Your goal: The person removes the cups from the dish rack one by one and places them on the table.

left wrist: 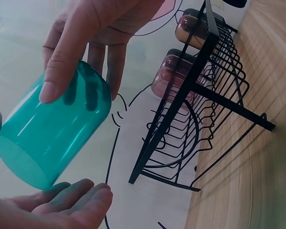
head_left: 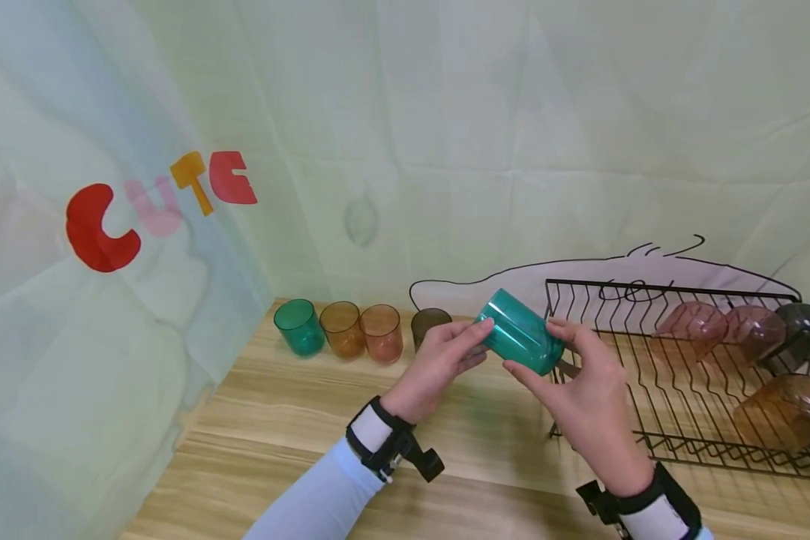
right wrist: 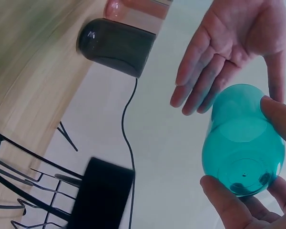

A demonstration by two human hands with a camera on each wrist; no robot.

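A clear teal cup (head_left: 521, 334) is held tilted in the air above the wooden table. My right hand (head_left: 594, 394) grips it near its base, thumb on one side and fingers on the other. At the cup's rim end is my left hand (head_left: 439, 360), its thumb against or very near the rim. The right wrist view shows that left hand (right wrist: 233, 52) with fingers nearly straight, beside the teal cup (right wrist: 243, 143). From the left wrist, the mouth of the cup (left wrist: 52, 124) faces the left palm; whether those fingers touch it is hard to tell.
Along the back edge stand a teal cup (head_left: 299, 328), an amber cup (head_left: 342, 330), a pink cup (head_left: 381, 334) and a grey cup (head_left: 428, 321), partly behind the left hand. A black wire rack (head_left: 671, 288) at right bears several tilted cups, including an amber one (head_left: 786, 409).
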